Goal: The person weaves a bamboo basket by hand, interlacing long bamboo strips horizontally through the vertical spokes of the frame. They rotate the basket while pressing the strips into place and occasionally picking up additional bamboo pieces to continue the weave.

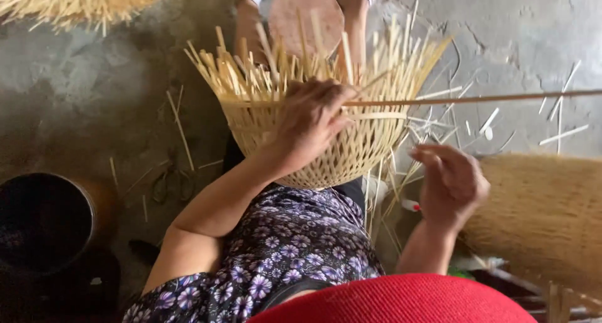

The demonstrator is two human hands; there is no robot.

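Grey concrete floor [75, 91], cracked and stained, serves as the work surface; no table is seen.

Item 1. Half-woven bamboo basket [313, 138], bowl-shaped, pale yellow, held on the lap at centre frame. The lower body is closely woven; the upper stakes [251, 72] stand loose and fan outward, unwoven.

Item 2. Long bamboo strip [476, 98], thin and brownish, laid across the basket's upper edge and running out to the right edge of the frame.

Item 3. Left hand [310, 119], pressed on the basket wall, fingers clenched about the near end of the strip where it meets the stakes.

Item 4. Right hand [448, 182], raised just beside the basket on its right, fingers loosely curled; whether a thin sliver is pinched in it cannot be told.

Step judged: a weaver strip is being worked in at the rim line. The next move is judged to call for a firm hold on the stakes while the strip is threaded between them.

Surroundings: scattered bamboo offcuts [564, 135] on the floor; dark round pot [44, 219] at left; scissors [172, 182] near it; woven bundle [545, 216] at right; red rim [401, 301] at bottom edge; bare feet [301, 16] at top.
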